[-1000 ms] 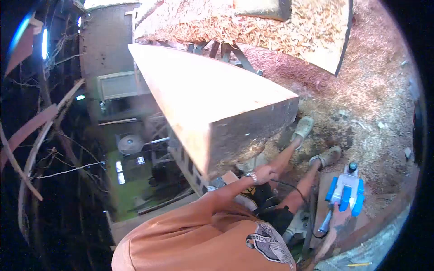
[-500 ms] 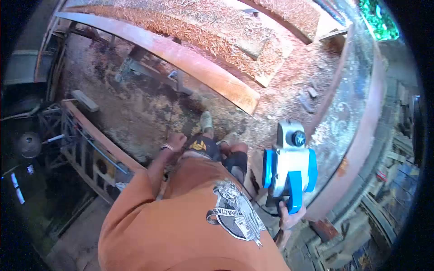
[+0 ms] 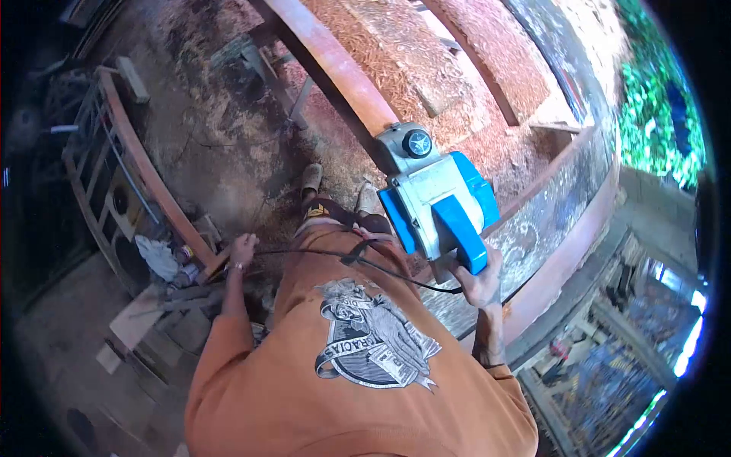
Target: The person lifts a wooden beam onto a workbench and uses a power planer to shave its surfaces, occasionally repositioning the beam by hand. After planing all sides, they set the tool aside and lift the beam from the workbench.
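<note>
My right hand [image 3: 481, 280] is closed round the rear handle of a blue and silver electric hand planer [image 3: 434, 190]. The planer hangs in front of my chest, its front knob end overlapping the near end of a long reddish plank [image 3: 346, 65] in this view. A black power cord [image 3: 316, 251] runs from the back of the planer across my body to my left hand [image 3: 242, 251]. That hand is closed on the cord at my left side, close to the end of a wooden rail [image 3: 152, 175].
Shavings cover wide boards [image 3: 403, 46] ahead. On the right stands a long, stained workbench [image 3: 541, 221]. A white cloth [image 3: 157, 257] and small items lie at the rail's end, and scrap wood [image 3: 594, 335] is piled at lower right. Shavings litter the floor [image 3: 221, 152].
The planer in my right hand has risen and swung left, its front now over the plank's end. The cord now stretches across to my left hand. My view has turned to the right.
</note>
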Tool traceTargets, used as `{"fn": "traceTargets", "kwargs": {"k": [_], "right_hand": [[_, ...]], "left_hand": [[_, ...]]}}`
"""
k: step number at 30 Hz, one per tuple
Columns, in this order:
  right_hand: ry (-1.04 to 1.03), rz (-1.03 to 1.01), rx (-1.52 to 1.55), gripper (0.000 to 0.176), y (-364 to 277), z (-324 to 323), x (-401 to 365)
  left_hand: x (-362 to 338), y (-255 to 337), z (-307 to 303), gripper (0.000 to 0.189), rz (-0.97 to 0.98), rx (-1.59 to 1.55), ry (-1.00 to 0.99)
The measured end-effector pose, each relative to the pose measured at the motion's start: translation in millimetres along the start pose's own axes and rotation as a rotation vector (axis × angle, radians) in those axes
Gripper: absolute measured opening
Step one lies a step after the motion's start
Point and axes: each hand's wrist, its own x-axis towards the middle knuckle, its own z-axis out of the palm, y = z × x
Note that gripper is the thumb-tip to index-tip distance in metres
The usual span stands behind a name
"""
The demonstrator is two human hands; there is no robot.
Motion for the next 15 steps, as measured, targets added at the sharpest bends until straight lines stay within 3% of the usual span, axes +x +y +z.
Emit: {"fn": "traceTargets", "kwargs": {"k": [2,5,8,9,12,15], "right_hand": [[-0.071,-0.024,-0.035,0.029,1.5,-9.1,11.5],[-0.144,-0.004,-0.015,0.028,8.6,-12.2,25.1],[-0.178,-0.017,0.037,0.028,6.3,-11.1,41.6],[-0.184,-0.027,0.036,0.029,4.4,-11.0,46.3],[-0.209,-0.039,0.009,0.03,-3.7,-11.2,56.8],[-0.235,-0.027,-0.023,0.03,-12.9,-8.2,67.8]], "left_hand": [[-46.5,-1.2,9.3,0.041,-0.092,0.055,-0.079],[-92.5,-18.2,51.9,0.043,-0.213,0.079,-0.046],[-112.8,-31.7,89.8,0.044,-0.258,0.078,0.039],[-112.5,-28.4,99.0,0.043,-0.265,-0.11,0.025],[-128.4,-4.4,111.6,0.041,-0.213,-0.046,0.055],[-116.0,-16.0,134.4,0.039,-0.332,-0.118,0.053]]}}
